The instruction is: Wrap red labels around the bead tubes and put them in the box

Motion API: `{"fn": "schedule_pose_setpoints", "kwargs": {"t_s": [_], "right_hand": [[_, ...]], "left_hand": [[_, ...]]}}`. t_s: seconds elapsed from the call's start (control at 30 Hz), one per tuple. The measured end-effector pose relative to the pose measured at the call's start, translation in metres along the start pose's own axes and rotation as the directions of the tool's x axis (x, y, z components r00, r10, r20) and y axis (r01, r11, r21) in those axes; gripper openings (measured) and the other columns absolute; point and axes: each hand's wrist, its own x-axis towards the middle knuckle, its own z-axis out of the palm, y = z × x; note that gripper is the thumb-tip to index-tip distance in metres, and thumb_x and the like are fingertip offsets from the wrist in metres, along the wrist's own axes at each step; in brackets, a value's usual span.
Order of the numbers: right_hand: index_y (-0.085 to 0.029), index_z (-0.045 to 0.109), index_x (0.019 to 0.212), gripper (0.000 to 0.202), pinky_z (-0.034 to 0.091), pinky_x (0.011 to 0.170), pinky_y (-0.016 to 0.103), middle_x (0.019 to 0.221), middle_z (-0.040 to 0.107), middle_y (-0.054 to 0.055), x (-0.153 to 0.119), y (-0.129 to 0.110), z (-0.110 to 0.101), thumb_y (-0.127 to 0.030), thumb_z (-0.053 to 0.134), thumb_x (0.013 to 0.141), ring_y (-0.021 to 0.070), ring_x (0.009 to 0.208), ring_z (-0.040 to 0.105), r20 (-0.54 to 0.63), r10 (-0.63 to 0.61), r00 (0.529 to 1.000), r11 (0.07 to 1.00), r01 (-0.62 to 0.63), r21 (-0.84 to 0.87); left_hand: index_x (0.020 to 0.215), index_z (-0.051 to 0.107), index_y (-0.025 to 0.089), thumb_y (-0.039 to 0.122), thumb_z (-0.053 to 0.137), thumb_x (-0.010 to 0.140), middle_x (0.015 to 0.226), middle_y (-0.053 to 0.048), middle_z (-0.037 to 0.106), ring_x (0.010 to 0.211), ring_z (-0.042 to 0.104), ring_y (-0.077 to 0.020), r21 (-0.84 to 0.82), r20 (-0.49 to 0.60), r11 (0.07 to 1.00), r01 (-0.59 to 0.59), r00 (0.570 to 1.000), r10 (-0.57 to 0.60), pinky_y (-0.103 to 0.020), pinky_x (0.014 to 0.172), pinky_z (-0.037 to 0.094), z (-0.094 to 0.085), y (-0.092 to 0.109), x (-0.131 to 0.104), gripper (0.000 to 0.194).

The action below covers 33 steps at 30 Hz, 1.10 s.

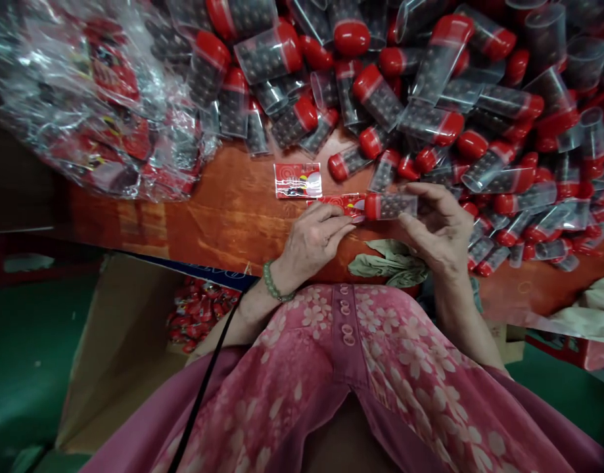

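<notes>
My right hand (pixel 442 226) grips a small clear plastic container with a red cap (pixel 393 206) by its clear end, thumb and fingers on either side. The container lies sideways, its red cap pointing left. My left hand (pixel 314 238) pinches a flat red printed plastic sleeve (pixel 340 202) against the table. The cap meets the sleeve's right end; whether it is inside the sleeve I cannot tell. Just above lies another flat red printed sleeve (pixel 297 180). A pale green cloth (pixel 390 261) lies crumpled below the hands.
A large pile of red-capped clear containers (pixel 430 125) covers the back and right of the orange table (pixel 223 210). At the left is a clear plastic bag (pixel 119 112) of red printed pieces. An open cardboard box (pixel 119 355) below the edge holds red wrapped items (pixel 200 312).
</notes>
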Motion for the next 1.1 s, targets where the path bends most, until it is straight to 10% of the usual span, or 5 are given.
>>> {"fn": "schedule_pose_setpoints", "kwargs": {"t_s": [0.2, 0.33, 0.6, 1.1], "right_hand": [[-0.021, 0.065, 0.118, 0.032, 0.056, 0.089, 0.042, 0.114, 0.068, 0.009, -0.006, 0.008, 0.003, -0.031, 0.066, 0.087, 0.0242, 0.1, 0.067, 0.05, 0.027, 0.998, 0.983, -0.018, -0.182], [-0.024, 0.063, 0.119, 0.034, 0.059, 0.071, 0.033, 0.101, 0.071, 0.004, -0.01, 0.005, -0.007, -0.033, 0.068, 0.087, 0.0174, 0.078, 0.068, 0.008, 0.115, 0.993, 0.988, -0.114, -0.107], [-0.03, 0.062, 0.121, 0.038, 0.063, 0.084, 0.046, 0.11, 0.072, 0.004, -0.016, -0.012, -0.013, -0.041, 0.073, 0.087, 0.0235, 0.095, 0.073, -0.074, 0.024, 0.997, 0.999, -0.021, 0.041], [-0.035, 0.075, 0.11, 0.034, 0.061, 0.084, 0.044, 0.104, 0.078, -0.001, -0.014, -0.044, -0.03, -0.014, 0.076, 0.084, 0.024, 0.094, 0.074, 0.066, -0.177, 0.982, 0.976, 0.184, -0.114]], "left_hand": [[0.089, 0.072, 0.013, 0.017, 0.051, 0.097, 0.087, -0.008, 0.069, 0.082, 0.061, -0.0178, 0.142, 0.05, 0.99, 0.016, 0.998, -0.023, -0.031, 0.074, 0.051, -0.002, 0.006, 0.001, 0.023], [0.076, 0.07, 0.016, 0.022, 0.066, 0.09, 0.077, -0.002, 0.07, 0.071, 0.063, -0.0128, -0.028, -0.05, 0.99, 0.136, 0.989, -0.137, -0.026, 0.066, 0.051, -0.004, 0.005, 0.005, 0.016], [0.075, 0.074, 0.017, 0.026, 0.079, 0.081, 0.074, -0.001, 0.073, 0.068, 0.067, -0.0103, -0.212, -0.11, 0.966, 0.145, 0.979, -0.171, -0.022, 0.066, 0.053, -0.018, 0.012, 0.009, 0.012], [0.072, 0.075, 0.015, 0.027, 0.082, 0.077, 0.066, 0.0, 0.068, 0.054, 0.054, -0.0071, -0.377, 0.171, 0.854, 0.359, 0.933, -0.317, -0.019, 0.051, 0.041, -0.03, 0.02, 0.009, 0.015]]}}
